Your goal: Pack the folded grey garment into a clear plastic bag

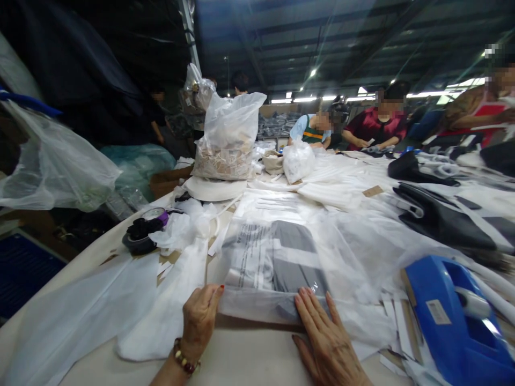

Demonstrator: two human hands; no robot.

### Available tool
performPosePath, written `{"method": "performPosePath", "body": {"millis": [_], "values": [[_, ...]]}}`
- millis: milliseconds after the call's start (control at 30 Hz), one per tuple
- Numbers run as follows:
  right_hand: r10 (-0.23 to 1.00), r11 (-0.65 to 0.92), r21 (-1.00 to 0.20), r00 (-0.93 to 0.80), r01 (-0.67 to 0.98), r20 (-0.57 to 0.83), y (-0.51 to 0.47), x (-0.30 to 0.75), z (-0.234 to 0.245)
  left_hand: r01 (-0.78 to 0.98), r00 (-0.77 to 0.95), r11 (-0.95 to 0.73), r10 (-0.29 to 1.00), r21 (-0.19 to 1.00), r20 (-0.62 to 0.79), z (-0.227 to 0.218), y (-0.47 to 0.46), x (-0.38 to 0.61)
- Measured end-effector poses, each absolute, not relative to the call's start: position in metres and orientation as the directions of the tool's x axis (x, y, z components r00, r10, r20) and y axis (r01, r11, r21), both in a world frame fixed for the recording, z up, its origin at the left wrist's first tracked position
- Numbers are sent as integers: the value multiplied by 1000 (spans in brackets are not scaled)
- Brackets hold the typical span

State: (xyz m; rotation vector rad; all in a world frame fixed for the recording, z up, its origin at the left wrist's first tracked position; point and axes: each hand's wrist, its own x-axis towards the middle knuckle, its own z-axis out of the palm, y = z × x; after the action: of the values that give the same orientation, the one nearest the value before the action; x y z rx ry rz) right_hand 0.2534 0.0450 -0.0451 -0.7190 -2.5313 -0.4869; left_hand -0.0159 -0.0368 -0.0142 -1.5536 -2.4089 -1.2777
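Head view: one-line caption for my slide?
Both hands, left hand and right hand, press a clear packaging bag flat beside a blue tape dispenser.

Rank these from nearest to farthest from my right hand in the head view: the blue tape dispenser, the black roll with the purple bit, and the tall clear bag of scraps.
1. Blue tape dispenser, just right of the right hand.
2. Black roll, far left across the table.
3. Tall clear bag, at the far end, upright.
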Motion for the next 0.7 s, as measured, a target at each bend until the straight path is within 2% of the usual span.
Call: {"method": "performPosePath", "body": {"millis": [200,333,467,600,700], "values": [[451,834,55,-736,549,505,45,255,-35,817,-492,187,720,546,489,-15,-34,-18],[498,847,-52,-756,529,424,49,257,-24,805,-534,194,649,561,542,-22,-30,-17],[505,854,-82,-780,514,370,48,258,-18,780,-564,186,624,598,541,-24,-30,-13],[532,838,-127,-745,530,402,42,255,-15,749,-606,206,598,630,524,-19,-29,-7],[524,823,-99,-678,560,516,40,267,-4,741,-615,211,594,637,519,-14,-29,-4]]}}
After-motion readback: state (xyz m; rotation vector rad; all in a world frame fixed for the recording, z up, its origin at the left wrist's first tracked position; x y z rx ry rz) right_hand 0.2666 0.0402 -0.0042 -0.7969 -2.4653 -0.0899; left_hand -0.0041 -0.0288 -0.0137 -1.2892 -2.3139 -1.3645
